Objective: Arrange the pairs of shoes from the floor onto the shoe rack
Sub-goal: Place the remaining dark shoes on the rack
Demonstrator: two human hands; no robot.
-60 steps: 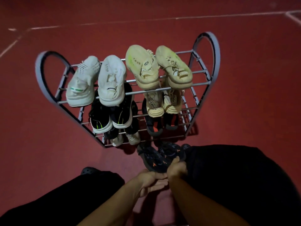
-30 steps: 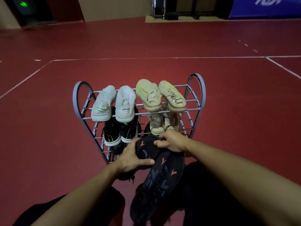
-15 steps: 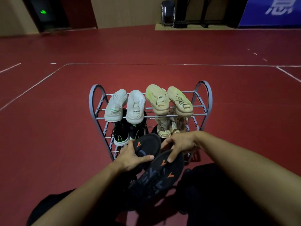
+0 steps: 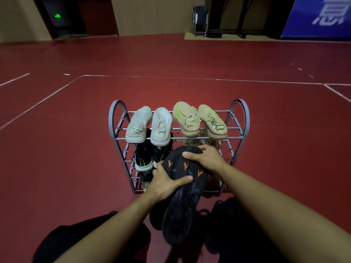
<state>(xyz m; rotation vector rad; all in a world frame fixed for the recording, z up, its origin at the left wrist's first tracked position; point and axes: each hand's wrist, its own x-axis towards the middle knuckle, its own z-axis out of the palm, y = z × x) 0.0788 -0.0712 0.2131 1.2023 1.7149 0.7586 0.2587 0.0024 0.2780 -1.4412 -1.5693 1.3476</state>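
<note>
Both hands have lifted the black shoes (image 4: 182, 188) nearer the shoe rack (image 4: 238, 118): left hand (image 4: 167, 182) grips one, right hand (image 4: 206, 158) curls over the toes. Held soles-up just before its lower tiers, they could slip, or knock the white sneakers (image 4: 148, 126) beyond.

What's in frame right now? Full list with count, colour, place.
grey metal shoe rack: 1, grey, on the red floor, centre
white sneakers: 2, white, top tier left
cream sneakers: 2, cream-yellow, top tier right
black sneakers with white soles: 2, black, second tier left
black shoes with orange chevrons: 2, black, held in front of the rack
folding chair: 1, dark, far wall
blue banner: 1, blue, far right
hands: left hand and right hand, each gripping the black shoes
</note>
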